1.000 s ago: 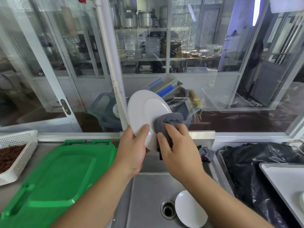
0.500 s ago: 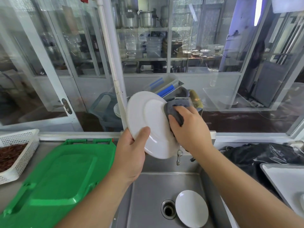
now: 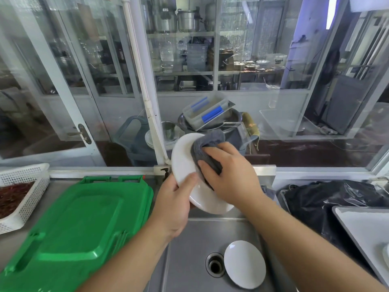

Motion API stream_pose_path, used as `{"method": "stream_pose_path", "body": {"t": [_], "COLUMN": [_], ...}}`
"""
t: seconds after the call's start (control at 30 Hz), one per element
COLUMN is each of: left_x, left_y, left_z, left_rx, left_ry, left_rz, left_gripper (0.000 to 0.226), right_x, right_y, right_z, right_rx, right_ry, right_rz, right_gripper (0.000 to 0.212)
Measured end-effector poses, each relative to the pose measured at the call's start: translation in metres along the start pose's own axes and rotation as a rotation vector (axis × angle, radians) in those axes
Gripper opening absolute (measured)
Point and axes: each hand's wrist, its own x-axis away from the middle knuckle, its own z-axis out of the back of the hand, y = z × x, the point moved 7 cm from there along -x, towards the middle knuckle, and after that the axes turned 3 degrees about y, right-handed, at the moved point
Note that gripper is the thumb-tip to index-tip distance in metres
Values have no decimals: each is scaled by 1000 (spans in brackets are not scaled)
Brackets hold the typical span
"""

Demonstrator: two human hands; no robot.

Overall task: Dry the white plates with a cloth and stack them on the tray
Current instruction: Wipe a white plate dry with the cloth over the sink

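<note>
Above the steel sink [image 3: 189,239] my left hand [image 3: 172,205] grips the lower left rim of a white plate [image 3: 183,161], which is tilted on edge, thumb on its face. My right hand [image 3: 231,175] presses a grey cloth [image 3: 202,148] against the plate's face, fingers curled into the cloth. A second white plate [image 3: 244,264] lies flat in the sink beside the drain [image 3: 214,265]. A grey tray [image 3: 366,230] sits at the far right, with the edge of something white [image 3: 386,253] on it.
A stack of green plastic lids [image 3: 80,224] fills the counter to the left. A white perforated basket [image 3: 23,186] with dried red food stands at the far left. Black plastic bag [image 3: 328,199] lies right of the sink. A glass window wall runs behind.
My right hand has slid the cloth from the plate's lower right up and across its face. The plate has tipped further on edge and dropped slightly.
</note>
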Motion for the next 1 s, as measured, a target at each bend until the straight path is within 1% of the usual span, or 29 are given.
{"method": "stream_pose_path", "body": {"t": [0.07, 0.13, 0.23, 0.33, 0.43, 0.5, 0.53, 0.6, 0.67, 0.7, 0.8, 0.83, 0.9, 0.93, 0.97, 1.0], "left_x": [0, -2, -5, -7, -9, -11, -11, -8, -5, -2, 5, 7, 12, 13, 13, 14], "left_y": [0, 5, 10, 11, 14, 18, 19, 22, 25, 27, 30, 30, 32, 34, 35, 35], "left_z": [1, 4, 12, 17, 21, 23, 24, 24, 19, 16, 1, -4, -10, -13, -14, -16], "left_rx": [-3, -39, -92, -204, -377, -507, -580, -705, -819, -871, -1085, -1166, -1285, -1331, -1381, -1455], "left_ry": [-5, -2, 10, 9, 0, -16, -30, -67, -109, -140, -307, -364, -430, -446, -468, -498], "left_rz": [-15, -49, -91, -113, -134, -149, -164, -216, -288, -332, -464, -515, -609, -637, -652, -666], "left_gripper": [33, 33, 33, 31, 24, 21, 21, 27, 38, 38, 25, 25, 32, 44, 59, 70], "right_x": [-11, -15, -2, 17, 31, 36, 38, 39, 40, 40, 43, 45, 46, 46, 45, 46], "right_y": [16, 36, 54, 58, 56, 58, 60, 67, 70, 71, 70, 69, 63, 60, 56, 53], "right_z": [-1, -1, -8, -16, -22, -25, -25, -26, -27, -27, -26, -26, -29, -29, -27, -26], "right_rx": [51, 130, 207, 201, 186, 142, 77, -136, -394, -532, -959, -1060, -1214, -1268, -1308, -1337], "right_ry": [-3, 0, -76, -145, -219, -277, -293, -286, -240, -205, -99, -102, -186, -221, -244, -261], "right_rz": [-50, -163, -279, -317, -289, -292, -337, -505, -704, -793, -1083, -1158, -1196, -1172, -1140, -1108], "right_gripper": [31, 31, 34, 33, 21, 23, 28, 32, 32, 31, 24, 28, 58, 72, 79, 80]}}
